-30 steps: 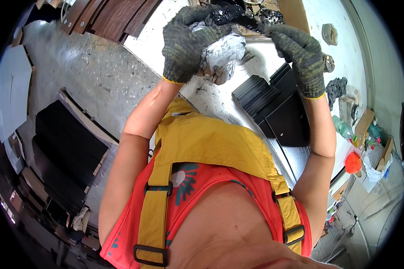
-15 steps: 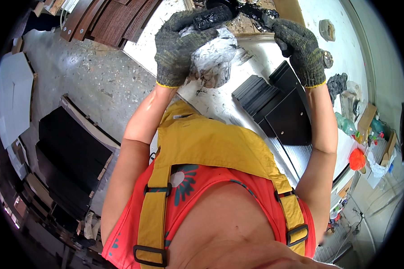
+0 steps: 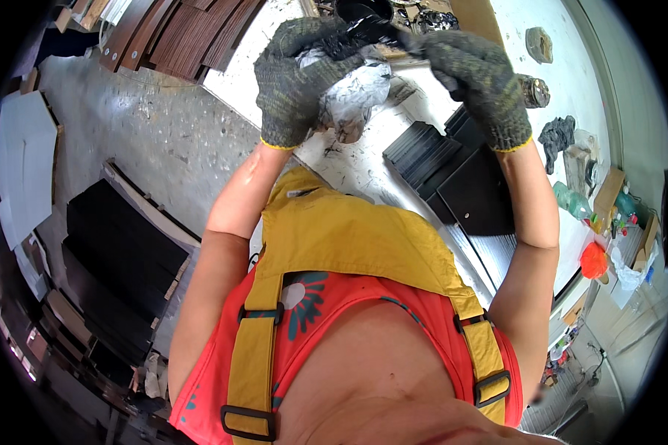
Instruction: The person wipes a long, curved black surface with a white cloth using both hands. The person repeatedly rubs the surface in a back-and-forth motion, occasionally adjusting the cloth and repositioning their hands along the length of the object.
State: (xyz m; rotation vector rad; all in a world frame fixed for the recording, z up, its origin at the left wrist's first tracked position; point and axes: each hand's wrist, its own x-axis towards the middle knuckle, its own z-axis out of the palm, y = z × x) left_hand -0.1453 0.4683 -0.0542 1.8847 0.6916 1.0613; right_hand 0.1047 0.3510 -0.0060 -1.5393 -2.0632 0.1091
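A short, glossy black, wet-looking piece (image 3: 341, 43) is held up just nearer the body than the round black bowl (image 3: 364, 10) and slightly to its left. Its long axis seems to be laid crosswise, running from the left glove toward the right, with the right end tipped a little away from the body; where that end stops is hidden by blur. Against it, a dark, slim brush-like tool (image 3: 382, 31) appears to be worked, so the step in hand is judged to be the spreading of black coating. For the next move, a steady grasp and short strokes along the piece seem to be called for.

The piece is gripped by the left hand (image 3: 297, 81), in a grey-green knit glove, together with a crumpled white cloth or paper (image 3: 356, 87). The tool is clasped by the right hand (image 3: 479, 78), gloved alike, to the right of the bowl and nearer the body.

Shiny black-smeared lumps (image 3: 434, 21) are seen just right of the bowl. Flat black panels (image 3: 475, 193) are piled nearer the body, right of it; red-brown wood-grain boards (image 3: 200, 33) are stacked to its left.
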